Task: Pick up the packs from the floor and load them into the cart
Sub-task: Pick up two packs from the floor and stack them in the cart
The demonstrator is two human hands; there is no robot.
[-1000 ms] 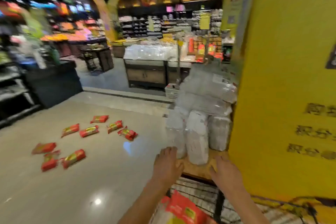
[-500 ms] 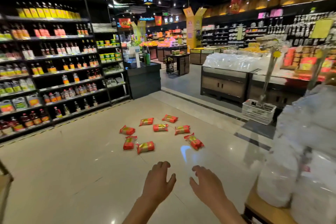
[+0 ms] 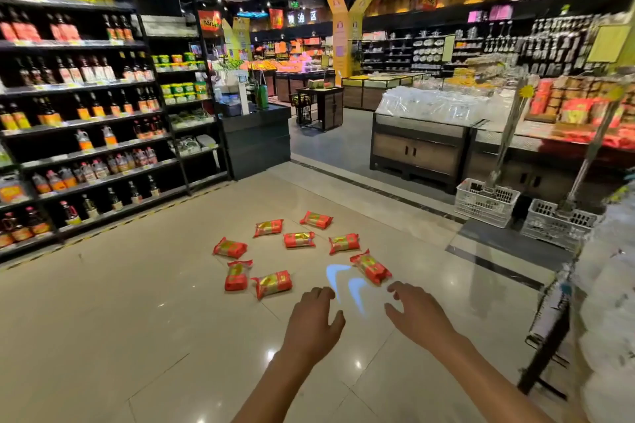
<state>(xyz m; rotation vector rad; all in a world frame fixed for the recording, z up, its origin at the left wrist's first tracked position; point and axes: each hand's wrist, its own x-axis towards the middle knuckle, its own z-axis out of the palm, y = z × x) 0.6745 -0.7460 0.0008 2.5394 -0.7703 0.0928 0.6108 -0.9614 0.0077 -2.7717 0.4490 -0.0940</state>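
Observation:
Several red packs with gold and green labels lie scattered on the shiny tiled floor ahead of me. The nearest ones are a pack just beyond my left hand and a pack just beyond my right hand. Others, such as a pack and a pack, lie farther off. My left hand and my right hand reach forward side by side, palms down, fingers loosely spread, holding nothing. The cart is out of view.
Tall shelves of bottles line the left side. A dark counter stands behind the packs. White plastic baskets sit on the floor at right, before display tables. Stacked white bags fill the right edge.
My view has swung left, away from the cart and the yellow pillar, toward the packs. Both hands left the cart's edge and now reach out over the floor, closer to the packs.

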